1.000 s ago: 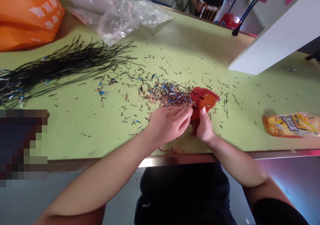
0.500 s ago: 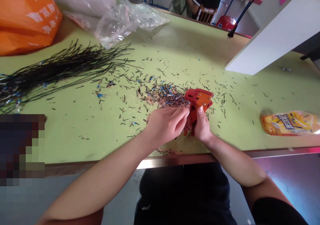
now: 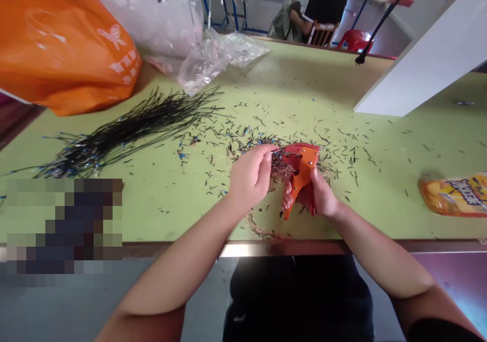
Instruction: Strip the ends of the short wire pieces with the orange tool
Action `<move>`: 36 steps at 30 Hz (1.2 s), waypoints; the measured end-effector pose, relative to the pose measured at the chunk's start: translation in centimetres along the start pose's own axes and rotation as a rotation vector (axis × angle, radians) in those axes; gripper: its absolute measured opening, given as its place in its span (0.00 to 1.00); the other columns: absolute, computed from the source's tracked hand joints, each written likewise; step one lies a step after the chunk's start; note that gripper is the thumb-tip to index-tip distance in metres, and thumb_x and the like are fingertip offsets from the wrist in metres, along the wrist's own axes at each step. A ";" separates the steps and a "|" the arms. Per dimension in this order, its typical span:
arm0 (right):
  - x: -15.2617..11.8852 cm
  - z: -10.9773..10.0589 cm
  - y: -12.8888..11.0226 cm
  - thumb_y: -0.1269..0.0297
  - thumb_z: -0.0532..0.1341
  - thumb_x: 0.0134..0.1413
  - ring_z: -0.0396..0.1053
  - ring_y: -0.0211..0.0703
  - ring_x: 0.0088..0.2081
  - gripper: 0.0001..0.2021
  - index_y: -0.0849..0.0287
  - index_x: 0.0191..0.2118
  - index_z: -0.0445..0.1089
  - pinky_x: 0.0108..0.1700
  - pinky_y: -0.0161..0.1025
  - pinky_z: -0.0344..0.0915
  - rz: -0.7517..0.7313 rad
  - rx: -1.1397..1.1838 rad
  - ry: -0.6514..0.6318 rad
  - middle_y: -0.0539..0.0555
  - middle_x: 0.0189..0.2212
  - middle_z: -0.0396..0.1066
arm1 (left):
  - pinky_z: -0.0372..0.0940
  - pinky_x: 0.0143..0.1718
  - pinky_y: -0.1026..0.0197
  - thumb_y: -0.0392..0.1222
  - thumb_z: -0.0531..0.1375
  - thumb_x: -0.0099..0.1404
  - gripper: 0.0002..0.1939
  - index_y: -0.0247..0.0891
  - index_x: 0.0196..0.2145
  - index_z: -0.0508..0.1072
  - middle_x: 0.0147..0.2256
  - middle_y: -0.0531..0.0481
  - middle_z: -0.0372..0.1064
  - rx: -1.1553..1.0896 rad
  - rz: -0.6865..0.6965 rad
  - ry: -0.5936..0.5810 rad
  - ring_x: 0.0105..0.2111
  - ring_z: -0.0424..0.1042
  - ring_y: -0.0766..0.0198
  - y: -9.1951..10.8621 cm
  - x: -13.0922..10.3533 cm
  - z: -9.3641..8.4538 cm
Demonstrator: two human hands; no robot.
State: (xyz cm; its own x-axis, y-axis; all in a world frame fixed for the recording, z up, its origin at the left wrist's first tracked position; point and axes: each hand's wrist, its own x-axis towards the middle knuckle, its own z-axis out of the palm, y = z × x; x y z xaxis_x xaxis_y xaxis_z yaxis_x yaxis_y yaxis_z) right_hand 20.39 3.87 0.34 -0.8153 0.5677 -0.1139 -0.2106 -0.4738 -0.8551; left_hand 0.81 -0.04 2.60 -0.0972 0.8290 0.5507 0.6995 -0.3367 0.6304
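Stripping wire at the green table [image 3: 125,220]

Right hand [image 3: 323,195] gripped the orange stripper [image 3: 302,174]; left hand [image 3: 251,177], at its nine o'clock, pinched a thin wire [image 3: 277,150] into the head.

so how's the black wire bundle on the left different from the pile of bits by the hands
The black wire bundle is made of long strands lying roughly side by side and fanning out; the pile of bits is short cut pieces heaped at random. The bundle lies apart from both hands; the pile sits between the left hand and the red tool in the right hand. Both rest on the green table and include blue specks.
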 end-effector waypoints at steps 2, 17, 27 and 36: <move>0.0 0.0 0.1 0.24 0.56 0.56 0.76 0.46 0.29 0.38 0.61 0.37 0.73 0.34 0.43 0.76 0.005 0.014 -0.018 0.55 0.26 0.75 | 0.70 0.37 0.59 0.42 0.47 0.79 0.15 0.38 0.53 0.70 0.33 0.49 0.77 -0.002 -0.006 -0.033 0.32 0.77 0.63 -0.3 -0.2 0.2; -0.2 0.0 0.2 0.26 0.57 0.57 0.76 0.47 0.29 0.36 0.61 0.37 0.76 0.32 0.42 0.75 0.028 0.085 -0.069 0.55 0.27 0.76 | 0.69 0.33 0.62 0.39 0.53 0.75 0.08 0.39 0.44 0.71 0.33 0.49 0.78 0.006 0.006 -0.013 0.30 0.77 0.65 -0.6 -0.5 0.7; 0.0 0.5 0.9 0.27 0.58 0.57 0.70 0.41 0.22 0.34 0.59 0.28 0.70 0.29 0.39 0.71 -0.018 -0.064 0.063 0.50 0.19 0.69 | 0.67 0.32 0.62 0.41 0.53 0.75 0.09 0.39 0.43 0.72 0.34 0.49 0.79 0.059 -0.002 -0.031 0.29 0.76 0.64 -0.4 -0.4 0.6; 0.1 1.9 1.9 0.26 0.59 0.54 0.61 0.37 0.16 0.35 0.57 0.22 0.65 0.20 0.36 0.61 -0.071 -0.119 0.233 0.47 0.14 0.61 | 0.59 0.25 0.60 0.44 0.48 0.77 0.12 0.40 0.45 0.69 0.24 0.53 0.72 0.175 -0.023 -0.092 0.22 0.71 0.62 0.1 -0.6 0.6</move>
State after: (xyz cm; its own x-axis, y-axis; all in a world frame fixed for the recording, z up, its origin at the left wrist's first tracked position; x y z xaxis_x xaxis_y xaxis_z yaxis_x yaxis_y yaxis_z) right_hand 18.88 1.73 -0.33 -0.6514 0.7431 -0.1530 -0.1865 -0.3523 -0.9171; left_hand 1.42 -0.32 1.98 -0.0547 0.8757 0.4797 0.8110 -0.2413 0.5330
